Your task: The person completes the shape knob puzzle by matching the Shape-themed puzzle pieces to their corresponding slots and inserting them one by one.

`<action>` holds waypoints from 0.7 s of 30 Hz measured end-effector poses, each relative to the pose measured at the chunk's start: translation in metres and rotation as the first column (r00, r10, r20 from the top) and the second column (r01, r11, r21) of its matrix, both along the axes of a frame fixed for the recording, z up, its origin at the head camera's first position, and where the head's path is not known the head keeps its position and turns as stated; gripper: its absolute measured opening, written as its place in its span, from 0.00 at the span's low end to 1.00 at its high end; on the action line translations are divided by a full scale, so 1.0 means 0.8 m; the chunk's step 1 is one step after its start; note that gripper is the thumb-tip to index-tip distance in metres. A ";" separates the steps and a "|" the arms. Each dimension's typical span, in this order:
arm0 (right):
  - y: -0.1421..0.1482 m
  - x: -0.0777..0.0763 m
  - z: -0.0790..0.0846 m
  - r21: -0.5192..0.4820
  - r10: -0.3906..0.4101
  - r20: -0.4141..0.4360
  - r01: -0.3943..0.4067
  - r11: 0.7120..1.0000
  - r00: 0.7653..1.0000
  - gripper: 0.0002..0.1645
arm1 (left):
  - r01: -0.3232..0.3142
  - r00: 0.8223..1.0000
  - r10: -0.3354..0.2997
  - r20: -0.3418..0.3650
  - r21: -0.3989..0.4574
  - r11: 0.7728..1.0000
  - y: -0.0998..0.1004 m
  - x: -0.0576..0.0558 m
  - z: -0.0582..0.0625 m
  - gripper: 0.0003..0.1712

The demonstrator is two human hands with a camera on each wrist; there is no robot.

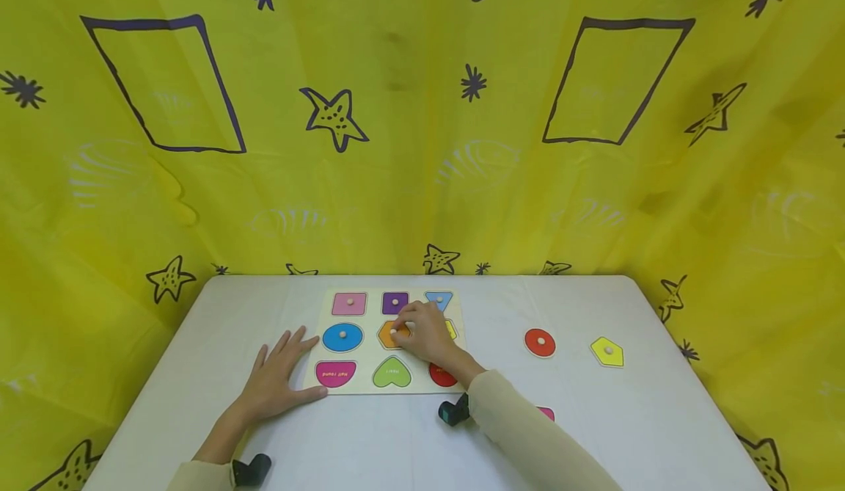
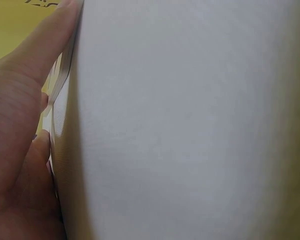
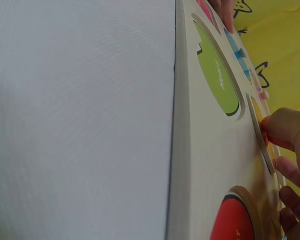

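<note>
A pale wooden shape-puzzle board (image 1: 366,387) lies on the white table. My right hand (image 1: 425,329) pinches the knob of the orange hexagon piece (image 1: 385,335) at the board's middle; in the right wrist view the orange piece (image 3: 258,120) stands slightly proud of the board. Spread fingers of my left hand (image 1: 277,377) rest along the board's left edge, with the thumb at the near left corner. Around the hexagon are knobbed pieces: a blue oval (image 1: 335,340), a pink rectangle (image 1: 339,304), a purple square (image 1: 389,307) and a light blue triangle (image 1: 432,298).
Printed recesses show along the near row: pink half round (image 1: 335,381), green heart (image 1: 392,377) and red (image 1: 441,377). To the right lie a red round piece (image 1: 536,348) and a yellow pentagon (image 1: 606,359). A pink piece (image 1: 546,412) is mostly hidden by the right sleeve.
</note>
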State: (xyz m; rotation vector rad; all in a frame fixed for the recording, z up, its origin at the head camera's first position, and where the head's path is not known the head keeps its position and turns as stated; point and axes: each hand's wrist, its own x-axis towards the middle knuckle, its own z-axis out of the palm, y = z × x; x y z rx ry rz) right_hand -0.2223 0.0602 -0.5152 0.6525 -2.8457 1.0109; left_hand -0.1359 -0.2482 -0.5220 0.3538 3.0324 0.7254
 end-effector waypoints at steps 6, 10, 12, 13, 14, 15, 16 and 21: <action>-0.002 0.000 0.000 0.023 -0.005 -0.007 0.005 1.000 1.000 0.04 | -0.003 1.000 0.003 0.003 0.003 1.000 0.000 0.000 0.001 0.58; -0.002 0.001 0.001 0.029 -0.007 -0.014 0.007 1.000 1.000 0.04 | -0.003 1.000 0.003 -0.001 -0.001 1.000 0.000 0.000 0.001 0.58; -0.002 0.001 0.000 0.026 -0.010 -0.009 0.010 1.000 1.000 0.04 | -0.002 1.000 0.002 -0.002 0.000 1.000 0.000 0.000 0.001 0.58; -0.002 0.001 0.000 0.026 -0.011 -0.006 0.011 1.000 1.000 0.05 | -0.002 1.000 0.002 -0.003 0.001 1.000 0.000 0.000 0.001 0.58; -0.002 0.000 0.000 0.029 -0.013 -0.004 0.013 0.999 1.000 0.05 | -0.001 1.000 0.001 -0.004 0.003 1.000 0.000 0.000 0.002 0.58; -0.002 0.000 -0.001 0.030 -0.014 -0.003 0.014 0.999 1.000 0.05 | -0.002 1.000 0.002 -0.004 0.004 1.000 0.000 0.000 0.002 0.58; -0.002 0.000 -0.001 0.032 -0.015 -0.003 0.015 0.999 1.000 0.05 | -0.003 1.000 0.003 -0.004 0.006 1.000 0.001 0.001 0.002 0.58; -0.003 0.000 -0.001 0.036 -0.027 0.007 0.027 0.999 1.000 0.05 | -0.007 1.000 0.007 -0.003 0.001 1.000 0.001 0.001 0.002 0.57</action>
